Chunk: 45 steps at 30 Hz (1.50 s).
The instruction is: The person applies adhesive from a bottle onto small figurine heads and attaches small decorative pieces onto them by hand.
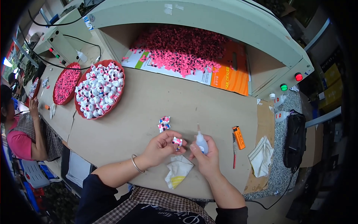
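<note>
Between the thumb and fingers of my left hand [162, 147] is a small white figurine head [177, 141] with pink and black patches. My right hand [207, 155] is closed round a small translucent glue bottle [201, 142], its thin nozzle pointing up and away from me. The two hands are close together, with the bottle just right of the figurine head. Beyond my left hand, two more figurine heads [164, 124] lie on the table. A white cloth with a yellow patch [178, 172] lies below my hands.
A red basket [122, 89] of white figurine heads and another of pink pieces [55, 98] stand left. Pink pieces [182, 61] fill the pale cabinet [209, 16]. An orange lighter [238, 138], a red-handled tool [234, 156] and a cloth [261, 156] lie right. A co-worker [28, 138] sits left.
</note>
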Each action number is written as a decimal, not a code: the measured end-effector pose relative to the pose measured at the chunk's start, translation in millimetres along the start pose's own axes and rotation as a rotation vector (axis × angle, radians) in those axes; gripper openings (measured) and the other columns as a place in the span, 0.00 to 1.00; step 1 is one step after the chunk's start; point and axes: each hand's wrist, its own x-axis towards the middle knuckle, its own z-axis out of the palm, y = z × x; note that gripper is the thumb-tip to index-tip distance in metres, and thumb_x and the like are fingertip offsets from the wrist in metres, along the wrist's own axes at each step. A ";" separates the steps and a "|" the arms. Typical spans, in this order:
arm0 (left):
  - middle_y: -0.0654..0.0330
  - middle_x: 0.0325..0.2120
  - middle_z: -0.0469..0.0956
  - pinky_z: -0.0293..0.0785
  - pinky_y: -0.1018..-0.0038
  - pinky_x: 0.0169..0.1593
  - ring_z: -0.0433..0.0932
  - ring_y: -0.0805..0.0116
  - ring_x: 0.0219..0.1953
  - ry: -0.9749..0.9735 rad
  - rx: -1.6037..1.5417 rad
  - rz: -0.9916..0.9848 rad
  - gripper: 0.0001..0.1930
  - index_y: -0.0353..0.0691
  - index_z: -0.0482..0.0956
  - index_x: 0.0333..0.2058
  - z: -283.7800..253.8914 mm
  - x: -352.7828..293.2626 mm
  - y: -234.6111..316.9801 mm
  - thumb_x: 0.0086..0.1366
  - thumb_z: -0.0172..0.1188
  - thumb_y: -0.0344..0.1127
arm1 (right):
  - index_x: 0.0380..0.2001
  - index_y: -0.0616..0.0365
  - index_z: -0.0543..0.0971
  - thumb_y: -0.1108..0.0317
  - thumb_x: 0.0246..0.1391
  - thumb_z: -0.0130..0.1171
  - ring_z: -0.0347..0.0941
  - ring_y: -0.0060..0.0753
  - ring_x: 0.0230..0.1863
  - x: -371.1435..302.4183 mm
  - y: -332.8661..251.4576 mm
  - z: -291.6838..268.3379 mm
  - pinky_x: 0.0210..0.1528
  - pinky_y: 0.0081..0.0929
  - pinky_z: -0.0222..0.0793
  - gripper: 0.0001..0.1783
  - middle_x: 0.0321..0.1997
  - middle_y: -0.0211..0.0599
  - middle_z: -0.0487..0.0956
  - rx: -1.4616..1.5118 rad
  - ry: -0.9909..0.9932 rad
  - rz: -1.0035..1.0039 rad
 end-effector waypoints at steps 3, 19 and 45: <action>0.57 0.36 0.72 0.71 0.77 0.41 0.73 0.72 0.36 0.011 -0.142 -0.111 0.10 0.39 0.67 0.40 -3.3 -0.5 1.5 0.58 0.45 0.25 | 0.39 0.63 0.64 0.71 0.48 0.55 0.66 0.17 0.22 -0.4 -1.3 -6.9 0.23 0.16 0.66 0.16 0.28 0.30 0.69 -0.012 0.075 -0.009; 0.56 0.32 0.72 0.70 0.81 0.36 0.72 0.73 0.31 0.014 -0.441 -0.132 0.09 0.40 0.69 0.37 -14.3 0.8 2.0 0.56 0.46 0.26 | 0.38 0.63 0.64 0.73 0.48 0.54 0.66 0.17 0.23 5.7 2.6 -7.2 0.24 0.17 0.69 0.15 0.28 0.31 0.69 -0.026 0.076 0.012; 0.57 0.36 0.72 0.70 0.78 0.42 0.73 0.71 0.36 -0.007 -0.396 -0.002 0.13 0.37 0.67 0.43 -23.3 -6.8 10.0 0.58 0.45 0.27 | 0.37 0.63 0.64 0.74 0.48 0.53 0.66 0.18 0.21 2.6 0.3 -5.4 0.23 0.17 0.68 0.13 0.27 0.30 0.68 -0.070 0.094 0.012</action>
